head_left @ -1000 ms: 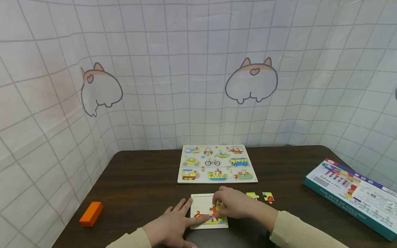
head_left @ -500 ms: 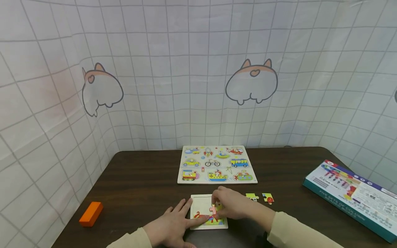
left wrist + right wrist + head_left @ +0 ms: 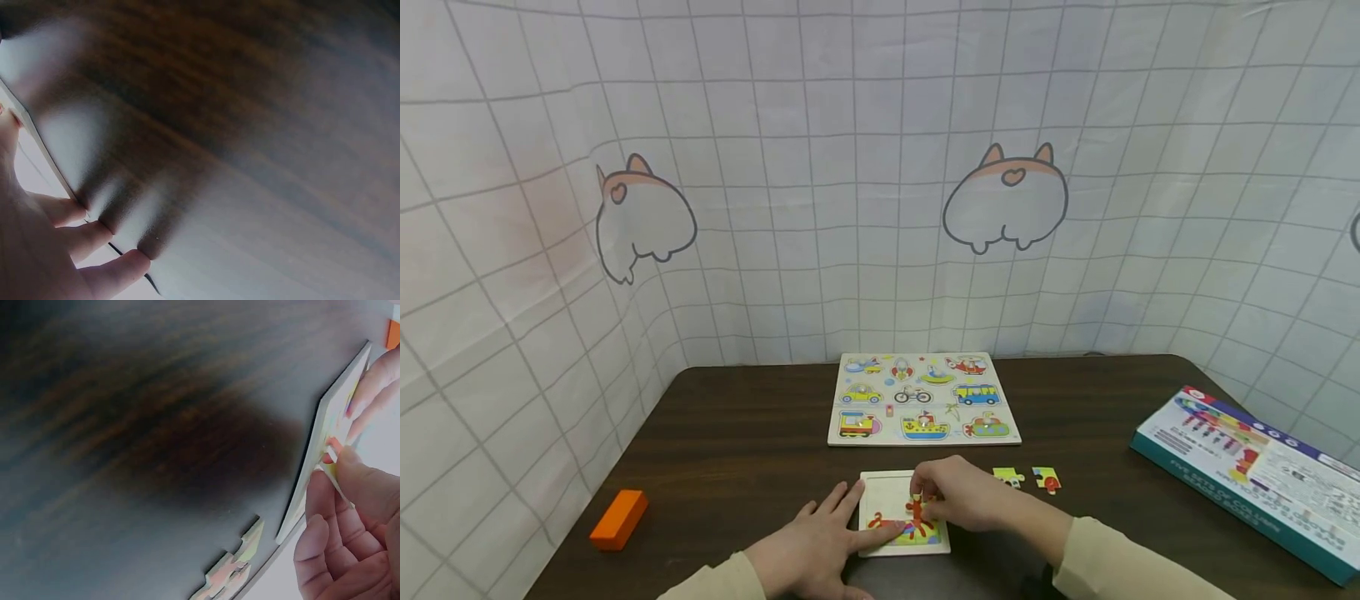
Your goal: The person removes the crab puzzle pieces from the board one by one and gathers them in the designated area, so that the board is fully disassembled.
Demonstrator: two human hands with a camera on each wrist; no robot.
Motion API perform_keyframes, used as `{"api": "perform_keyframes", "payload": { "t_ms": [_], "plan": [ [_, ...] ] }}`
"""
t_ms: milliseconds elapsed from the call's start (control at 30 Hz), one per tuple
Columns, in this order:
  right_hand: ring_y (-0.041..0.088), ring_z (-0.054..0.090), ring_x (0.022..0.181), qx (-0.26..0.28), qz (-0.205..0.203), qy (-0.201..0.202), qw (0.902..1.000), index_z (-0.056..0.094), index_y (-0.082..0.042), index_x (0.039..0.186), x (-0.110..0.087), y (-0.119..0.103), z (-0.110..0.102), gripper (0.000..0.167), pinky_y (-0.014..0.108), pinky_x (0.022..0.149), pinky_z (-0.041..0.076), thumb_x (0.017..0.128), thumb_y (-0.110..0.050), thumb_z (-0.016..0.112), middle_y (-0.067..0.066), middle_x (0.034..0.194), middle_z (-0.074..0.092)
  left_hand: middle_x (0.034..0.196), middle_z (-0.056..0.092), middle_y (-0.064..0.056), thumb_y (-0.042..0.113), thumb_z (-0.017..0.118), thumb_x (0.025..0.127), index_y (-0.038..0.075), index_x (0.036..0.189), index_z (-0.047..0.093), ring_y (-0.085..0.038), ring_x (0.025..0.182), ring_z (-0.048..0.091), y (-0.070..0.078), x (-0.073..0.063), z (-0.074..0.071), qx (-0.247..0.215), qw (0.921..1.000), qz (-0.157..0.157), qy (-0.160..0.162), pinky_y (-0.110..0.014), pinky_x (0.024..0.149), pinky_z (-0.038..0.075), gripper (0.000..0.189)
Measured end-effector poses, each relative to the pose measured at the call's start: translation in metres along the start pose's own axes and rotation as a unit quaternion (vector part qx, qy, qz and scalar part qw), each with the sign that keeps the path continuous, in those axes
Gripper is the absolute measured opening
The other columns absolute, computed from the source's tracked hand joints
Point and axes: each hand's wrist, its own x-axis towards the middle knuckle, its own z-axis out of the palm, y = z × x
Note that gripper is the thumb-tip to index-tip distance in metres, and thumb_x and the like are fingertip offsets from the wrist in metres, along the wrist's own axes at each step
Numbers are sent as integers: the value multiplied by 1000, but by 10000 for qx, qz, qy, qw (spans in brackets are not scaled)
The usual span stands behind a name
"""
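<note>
A small white-framed jigsaw tray [image 3: 880,492] lies near the front of the table, its lower part filled with colourful pieces. My left hand [image 3: 812,546] is spread at the tray's left side, the index finger laid across the lower pieces. In the left wrist view, the other left fingertips [image 3: 128,265] rest along the tray's edge. Over the tray's right half, my right hand [image 3: 958,493] pinches a red and yellow jigsaw piece [image 3: 915,505] between thumb and fingers. From the right wrist, that piece [image 3: 334,470] appears tilted against the tray, partly covered by the thumb.
Two loose jigsaw pieces, a yellow-green one [image 3: 1008,477] and one with a red shape [image 3: 1047,479], lie right of the tray. Behind stands a vehicle puzzle board [image 3: 891,429]. An orange block [image 3: 618,520] sits left, a teal-sided box [image 3: 1240,479] right.
My right hand has stayed over the tray, with small shifts of its fingers. The pinched piece caught the light half a second ago and now shows its red print. My left hand keeps its place.
</note>
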Motion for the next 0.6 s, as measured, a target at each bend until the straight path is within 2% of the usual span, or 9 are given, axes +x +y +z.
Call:
{"api": "perform_keyframes", "payload": {
  "t_ms": [133, 300, 467, 600],
  "plan": [
    [-1, 51, 66, 164, -89, 161, 9997, 68, -8, 95, -4, 3, -6, 6, 20, 63, 46, 92, -6, 74, -7, 78, 67, 170, 19, -14, 63, 73, 85, 62, 151, 32, -40, 154, 27, 0, 0, 1, 3, 10000, 2, 12, -64, 109, 41, 77],
    [3, 50, 57, 383, 169, 290, 9987, 66, -12, 88, -16, 11, -22, 11, 23, 55, 44, 95, -16, 73, -5, 72, 64, 170, 20, -14, 62, 74, 85, 63, 150, 33, -40, 154, 27, 1, 0, 0, -41, 10000, -43, 3, -64, 110, 41, 77],
    [3, 49, 56, 269, 316, 531, 9977, 65, -13, 86, -36, 32, -39, 13, 23, 55, 41, 95, -18, 73, -1, 69, 64, 170, 18, -14, 61, 75, 85, 62, 151, 33, -41, 155, 25, 0, -1, 0, -180, 9998, -18, 2, -66, 110, 39, 78],
    [2, 49, 60, 43, 531, 730, 9959, 66, -14, 87, -54, 51, -49, 12, 23, 56, 42, 94, -20, 75, -5, 72, 64, 170, 18, -14, 59, 76, 85, 62, 151, 33, -42, 155, 25, 0, -2, 1, -220, 9997, 32, 49, -67, 110, 38, 79]
  ]
}}
